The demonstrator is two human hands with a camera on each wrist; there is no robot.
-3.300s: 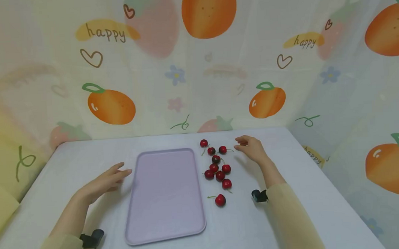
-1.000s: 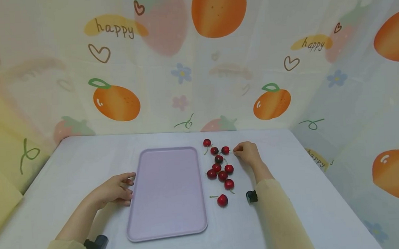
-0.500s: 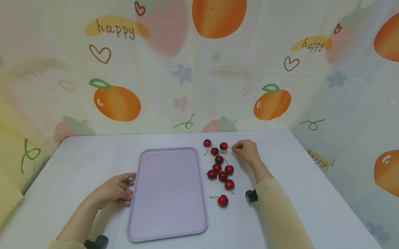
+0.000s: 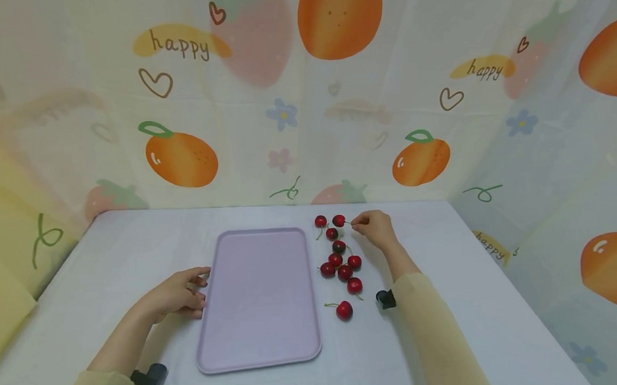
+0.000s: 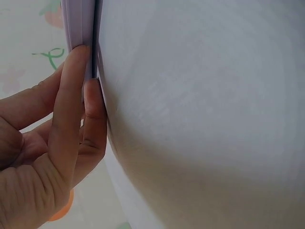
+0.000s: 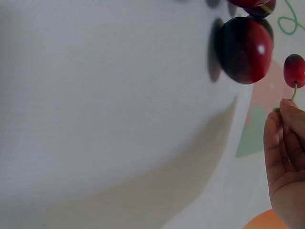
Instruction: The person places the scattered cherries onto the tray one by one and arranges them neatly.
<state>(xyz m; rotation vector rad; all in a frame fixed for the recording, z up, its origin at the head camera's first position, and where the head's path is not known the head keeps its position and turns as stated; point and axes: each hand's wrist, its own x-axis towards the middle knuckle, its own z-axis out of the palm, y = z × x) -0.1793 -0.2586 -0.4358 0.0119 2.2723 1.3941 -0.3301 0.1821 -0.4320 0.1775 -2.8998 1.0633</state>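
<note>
My right hand pinches the thin green stem of a dark red cherry between thumb and fingertips. In the right wrist view that cherry points away from the fingers, lifted against the backdrop. Several more cherries lie in a loose column on the white table, with one apart at the near end. My left hand rests beside the lilac tray, its loosely extended fingertips touching the left edge. In the left wrist view fingers lie against the tray's outer side.
A fruit-patterned cloth hangs behind the white-covered table and along both sides. The tray's right rim runs close to the column of cherries. A black wrist camera sits at each sleeve.
My right hand has taken a cherry by its stem and moved it leftward and away from me. Earlier, my left hand came to the tray's edge; it has since stayed there.
</note>
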